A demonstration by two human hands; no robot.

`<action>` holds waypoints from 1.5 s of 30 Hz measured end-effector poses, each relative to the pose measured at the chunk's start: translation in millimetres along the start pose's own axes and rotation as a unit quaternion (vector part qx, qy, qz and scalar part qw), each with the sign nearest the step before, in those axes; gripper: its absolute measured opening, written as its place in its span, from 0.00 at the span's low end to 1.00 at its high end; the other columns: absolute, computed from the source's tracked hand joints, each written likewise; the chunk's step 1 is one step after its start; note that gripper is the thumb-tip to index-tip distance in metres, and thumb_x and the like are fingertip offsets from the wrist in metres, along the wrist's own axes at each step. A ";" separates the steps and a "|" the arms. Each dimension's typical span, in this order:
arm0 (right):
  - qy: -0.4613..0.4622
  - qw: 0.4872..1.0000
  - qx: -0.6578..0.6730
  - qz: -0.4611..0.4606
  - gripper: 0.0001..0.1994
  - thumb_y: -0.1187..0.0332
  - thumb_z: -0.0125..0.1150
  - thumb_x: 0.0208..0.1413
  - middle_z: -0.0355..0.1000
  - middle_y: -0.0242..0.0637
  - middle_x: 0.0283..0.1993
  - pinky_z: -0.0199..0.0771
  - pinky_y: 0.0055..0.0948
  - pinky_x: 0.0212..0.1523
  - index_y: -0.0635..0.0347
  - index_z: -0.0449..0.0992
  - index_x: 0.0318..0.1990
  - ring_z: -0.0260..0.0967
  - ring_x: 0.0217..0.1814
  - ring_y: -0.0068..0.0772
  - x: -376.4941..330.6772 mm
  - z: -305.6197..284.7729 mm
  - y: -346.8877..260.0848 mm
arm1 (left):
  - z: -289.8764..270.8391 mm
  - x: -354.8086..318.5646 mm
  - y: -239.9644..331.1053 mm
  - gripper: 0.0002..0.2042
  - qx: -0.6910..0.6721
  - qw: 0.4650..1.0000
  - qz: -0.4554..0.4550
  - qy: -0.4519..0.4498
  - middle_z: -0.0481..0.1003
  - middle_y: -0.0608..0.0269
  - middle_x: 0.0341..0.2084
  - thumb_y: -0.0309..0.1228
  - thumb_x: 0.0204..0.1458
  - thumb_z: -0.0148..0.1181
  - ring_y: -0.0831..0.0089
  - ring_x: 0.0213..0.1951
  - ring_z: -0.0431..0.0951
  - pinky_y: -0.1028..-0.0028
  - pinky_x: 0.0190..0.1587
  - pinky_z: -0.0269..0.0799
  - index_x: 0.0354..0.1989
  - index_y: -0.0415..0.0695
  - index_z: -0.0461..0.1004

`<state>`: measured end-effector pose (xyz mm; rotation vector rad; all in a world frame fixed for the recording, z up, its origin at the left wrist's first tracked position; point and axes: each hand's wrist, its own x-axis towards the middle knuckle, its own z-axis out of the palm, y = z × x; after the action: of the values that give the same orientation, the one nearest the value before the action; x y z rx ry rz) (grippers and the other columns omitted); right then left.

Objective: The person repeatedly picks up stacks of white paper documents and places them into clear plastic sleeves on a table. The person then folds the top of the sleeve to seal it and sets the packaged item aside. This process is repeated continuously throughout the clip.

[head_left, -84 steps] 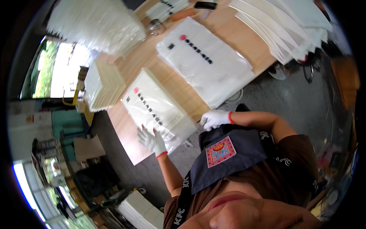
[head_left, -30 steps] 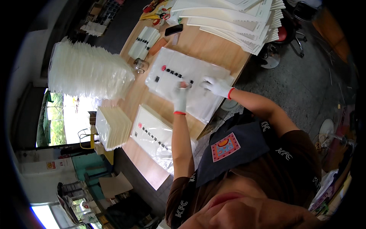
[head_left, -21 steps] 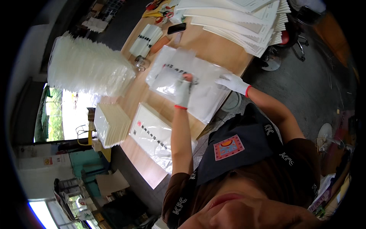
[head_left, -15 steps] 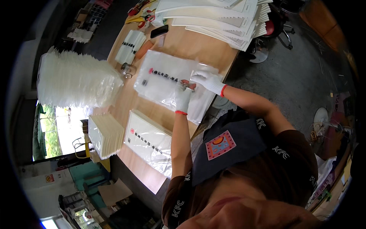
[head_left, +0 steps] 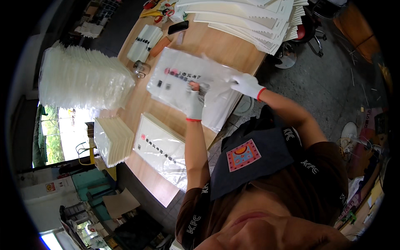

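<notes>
A pile of clear printed plastic bags point(head_left: 175, 93) lies flat on the table before me. Its uppermost bag sits out of line, so two red stamps show side by side. My left hand point(head_left: 194, 104), in a white glove with bare fingertips and a red cuff, is closed on the film near the pile's middle, where it wrinkles. At the bag's right end, my right hand point(head_left: 248, 86), gloved the same way, pinches the plastic edge. Nearer me is a stack of filled plastic bags point(head_left: 160, 146) holding pale sheets, with similar print on top.
On the left stand a tall stack of wrapped pale sheets point(head_left: 85, 79) and a lower stack point(head_left: 112, 141). A glass jar point(head_left: 141, 68), a phone point(head_left: 178, 27), rolled bags point(head_left: 144, 43) and scissors point(head_left: 168, 11) lie farther off. Large paper sheets point(head_left: 246, 21) fill the far right of the wooden table point(head_left: 160, 193).
My right hand has moved right, away from the left, drawing the bag's end along. My left hand has shifted slightly left and up. The top bag's print now sits offset.
</notes>
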<state>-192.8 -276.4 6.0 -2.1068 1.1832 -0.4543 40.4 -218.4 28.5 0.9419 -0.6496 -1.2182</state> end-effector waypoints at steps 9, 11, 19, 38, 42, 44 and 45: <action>-0.115 0.925 0.362 0.025 0.20 0.51 0.52 0.56 0.76 0.41 0.32 0.71 0.36 0.36 0.62 0.76 0.32 0.74 0.34 0.43 -17.8 -60.3 -22.7 | 67.1 -21.0 30.6 0.11 0.201 0.978 -0.005 -0.061 0.75 0.59 0.32 0.23 0.56 0.49 0.80 0.22 0.66 0.77 0.36 0.71 0.47 0.43 0.65; 0.056 0.978 0.110 -0.171 0.21 0.58 0.52 0.58 0.70 0.39 0.53 0.68 0.29 0.50 0.66 0.68 0.52 0.68 0.52 0.34 -0.6 -25.0 -39.4 | 113.6 -39.0 35.4 0.10 0.395 0.910 0.087 -0.093 0.76 0.61 0.31 0.22 0.54 0.51 0.79 0.23 0.69 0.76 0.35 0.71 0.45 0.42 0.68; -0.027 0.990 -0.077 -0.119 0.16 0.63 0.53 0.54 0.72 0.40 0.42 0.71 0.35 0.43 0.59 0.72 0.48 0.71 0.43 0.41 -29.3 -30.7 -51.9 | 184.1 -120.2 36.0 0.13 0.579 0.749 0.181 -0.267 0.72 0.55 0.21 0.26 0.52 0.56 0.54 0.26 0.75 0.65 0.31 0.71 0.46 0.46 0.71; 0.205 0.759 -0.504 -0.359 0.08 0.63 0.52 0.50 0.69 0.32 0.33 0.70 0.31 0.34 0.54 0.72 0.35 0.69 0.34 0.33 24.5 -328.1 -40.1 | 170.7 47.3 66.4 0.18 0.273 0.938 0.086 -0.195 0.71 0.58 0.49 0.34 0.59 0.51 0.77 0.35 0.73 0.76 0.40 0.72 0.54 0.38 0.63; 0.278 0.658 -0.471 -0.518 0.05 0.65 0.54 0.44 0.65 0.29 0.24 0.68 0.28 0.28 0.52 0.70 0.28 0.67 0.26 0.32 24.8 -332.6 -65.1 | 208.3 63.0 81.5 0.20 0.129 0.960 -0.046 -0.244 0.72 0.58 0.47 0.42 0.58 0.51 0.74 0.35 0.75 0.74 0.39 0.73 0.52 0.40 0.64; 0.292 0.692 -0.413 -0.515 0.05 0.66 0.56 0.39 0.61 0.28 0.21 0.66 0.26 0.26 0.52 0.68 0.25 0.64 0.23 0.30 -4.6 -287.5 -101.6 | 210.3 63.6 96.4 0.21 -0.057 0.947 -0.167 -0.270 0.72 0.57 0.45 0.45 0.57 0.51 0.74 0.34 0.75 0.73 0.39 0.74 0.50 0.41 0.66; 0.254 0.710 -0.429 -0.497 0.05 0.65 0.56 0.42 0.62 0.28 0.22 0.66 0.26 0.27 0.52 0.69 0.27 0.65 0.24 0.30 -27.0 -265.9 -116.2 | 210.4 57.8 99.9 0.18 -0.033 0.974 -0.140 -0.173 0.73 0.57 0.41 0.43 0.55 0.52 0.73 0.33 0.76 0.73 0.38 0.74 0.46 0.41 0.68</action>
<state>-291.0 -313.0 277.9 -3.5642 0.3175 -1.1926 -73.4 -320.1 213.8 0.7883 -0.7624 -1.6683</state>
